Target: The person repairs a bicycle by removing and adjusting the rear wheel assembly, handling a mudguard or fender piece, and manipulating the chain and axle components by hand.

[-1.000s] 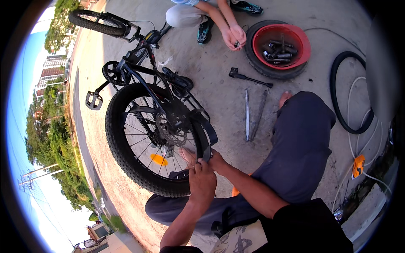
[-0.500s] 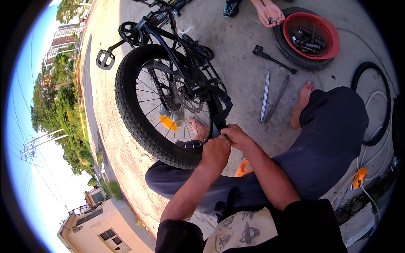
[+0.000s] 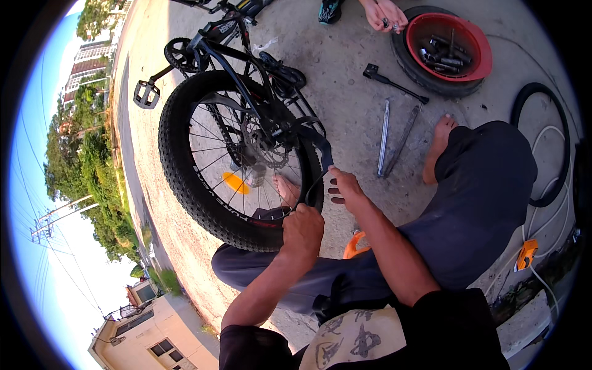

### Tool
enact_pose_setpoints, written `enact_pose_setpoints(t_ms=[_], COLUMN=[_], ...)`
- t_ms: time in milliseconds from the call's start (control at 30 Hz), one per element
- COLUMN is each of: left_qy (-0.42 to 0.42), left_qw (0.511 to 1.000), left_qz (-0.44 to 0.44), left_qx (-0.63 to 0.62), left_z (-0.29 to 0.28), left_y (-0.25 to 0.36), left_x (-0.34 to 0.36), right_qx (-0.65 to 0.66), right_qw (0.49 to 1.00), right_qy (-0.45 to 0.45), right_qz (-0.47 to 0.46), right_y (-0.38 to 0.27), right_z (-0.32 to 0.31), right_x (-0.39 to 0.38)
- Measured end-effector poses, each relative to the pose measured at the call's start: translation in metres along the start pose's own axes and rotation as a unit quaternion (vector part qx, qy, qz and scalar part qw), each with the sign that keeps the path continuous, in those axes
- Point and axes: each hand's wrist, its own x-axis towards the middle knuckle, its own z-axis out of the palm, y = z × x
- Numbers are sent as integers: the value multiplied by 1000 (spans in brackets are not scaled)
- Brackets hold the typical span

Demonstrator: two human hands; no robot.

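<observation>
A bicycle (image 3: 203,46) with a fat, knobbly tire (image 3: 179,166) is close in front of me, its wheel tilted toward my left leg. A flat black inner tube (image 3: 321,148) loops out past the hub and down along the tire's near right side. My left hand (image 3: 303,231) is closed at the tire's lower inner edge, where a dark strip of the tube runs into the fist. Pinching the tube's hanging part, my right hand (image 3: 346,187) has thumb and forefinger together and the other fingers loosely spread. The palm sides of the left fingers are hidden.
Two metal levers (image 3: 383,139) and a black wrench (image 3: 394,83) lie on the concrete. Beyond, a red bowl (image 3: 487,58) of sockets rests on a tire (image 3: 404,65). Another person's hands (image 3: 382,13) hold small parts. A black ring (image 3: 566,148), pale hose and orange box (image 3: 526,254) lie right.
My hands have moved apart: the left went down and left along the tire, the right slightly right, its fingers loosening. The tube's outer loop has drawn in closer to the wheel.
</observation>
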Motion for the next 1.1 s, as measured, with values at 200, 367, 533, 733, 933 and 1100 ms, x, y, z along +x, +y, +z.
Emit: enact_pose_setpoints(t_ms=[200, 367, 533, 733, 933, 1100], left_qy=[-12, 166, 157, 79, 81, 157], left_qw=[996, 984, 987, 996, 996, 986], left_qz=[84, 69, 0, -16, -34, 30], left_qx=[-15, -19, -33, -37, -31, -41], left_z=[-53, -45, -6, 0, -28, -13], left_y=[-31, -26, 9, 3, -12, 1], left_x=[-22, -23, 7, 7, 2, 11], right_qx=[12, 79, 169, 211, 208, 271], right_qw=[998, 984, 967, 972, 977, 958], right_qy=[-60, -62, -126, -60, -1, -89], right_qz=[-32, -150, -144, -86, 42, 2], right_y=[11, 29, 16, 27, 56, 59], right_z=[-1, 4, 12, 7, 10, 12], right_x=[17, 38, 22, 25, 24, 20])
